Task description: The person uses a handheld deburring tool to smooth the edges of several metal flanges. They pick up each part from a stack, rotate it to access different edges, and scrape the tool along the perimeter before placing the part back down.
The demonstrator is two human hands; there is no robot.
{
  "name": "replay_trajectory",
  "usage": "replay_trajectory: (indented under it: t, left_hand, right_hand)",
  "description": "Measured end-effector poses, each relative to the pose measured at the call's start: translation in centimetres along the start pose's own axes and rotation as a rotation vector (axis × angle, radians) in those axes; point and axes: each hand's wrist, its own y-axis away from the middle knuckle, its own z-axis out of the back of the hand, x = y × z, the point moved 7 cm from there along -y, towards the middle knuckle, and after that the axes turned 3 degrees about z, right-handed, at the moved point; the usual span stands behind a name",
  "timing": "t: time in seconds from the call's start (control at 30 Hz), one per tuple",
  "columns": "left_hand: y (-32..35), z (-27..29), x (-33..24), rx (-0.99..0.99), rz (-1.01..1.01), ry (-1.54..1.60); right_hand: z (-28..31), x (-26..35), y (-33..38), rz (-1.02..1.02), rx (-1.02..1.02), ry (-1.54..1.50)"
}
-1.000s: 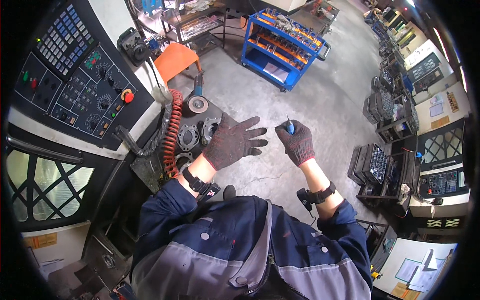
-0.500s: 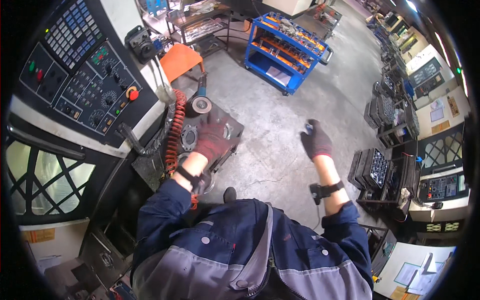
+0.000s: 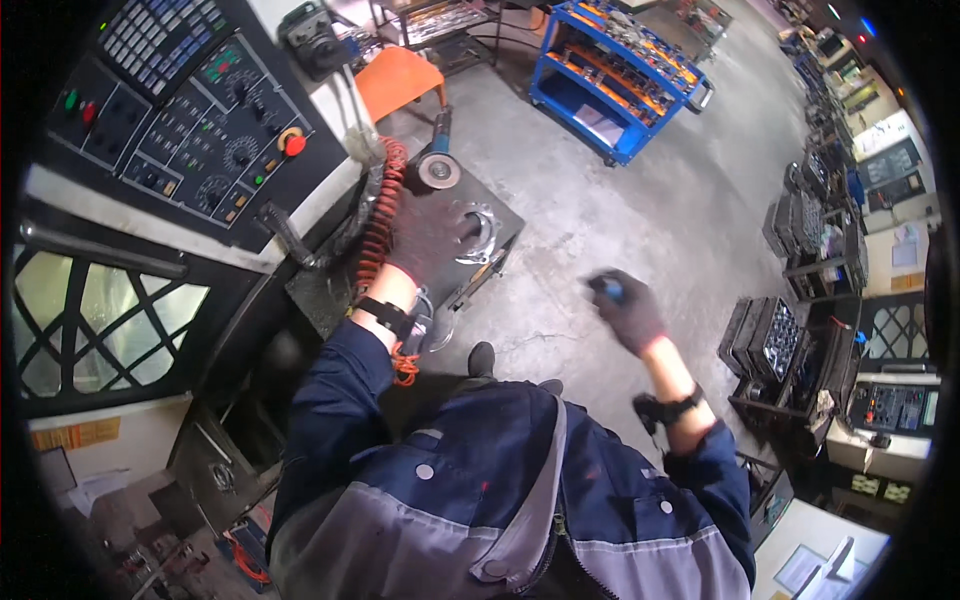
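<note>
My left hand (image 3: 428,238), in a dark red work glove, is over the metal-topped stand (image 3: 500,200) on the left. Its fingertips reach the near side of a flat metal ring (image 3: 487,235) with lugs; blur hides whether they grip it. My right hand (image 3: 632,312), gloved alike, is raised over the floor, its fingers closed round a small blue object (image 3: 612,291) that the glove mostly covers. An angle grinder (image 3: 438,168) lies at the far end of the stand, its round disc facing up.
A red coiled air hose (image 3: 380,225) hangs beside my left forearm. The machine control panel (image 3: 190,130) stands at left, an orange seat (image 3: 400,82) behind the stand. A blue tool cart (image 3: 620,85) is farther ahead. Stacked trays of parts (image 3: 765,340) stand at right.
The view has shifted, so the stand and cart sit higher and farther right. My left hand has drawn left off the ring, exposing more of it. My right hand has turned inward, still holding the blue object.
</note>
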Motion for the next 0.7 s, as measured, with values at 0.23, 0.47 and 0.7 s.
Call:
replay_trajectory:
  t: [0.23,0.47,0.7]
  left_hand:
    - [-3.9,-7.5,8.1,-0.203,0.063,0.266]
    - [-4.8,-8.7,10.6,-0.193,0.179,0.219]
    - [-4.7,-5.1,10.9,-0.290,0.131,0.241]
  right_hand:
    - [-1.7,4.0,-8.1,0.349,-0.092,0.501]
    - [-7.1,8.2,-4.1,0.706,-0.049,0.685]
    - [-3.6,7.3,-2.1,0.848,-0.285,0.553]
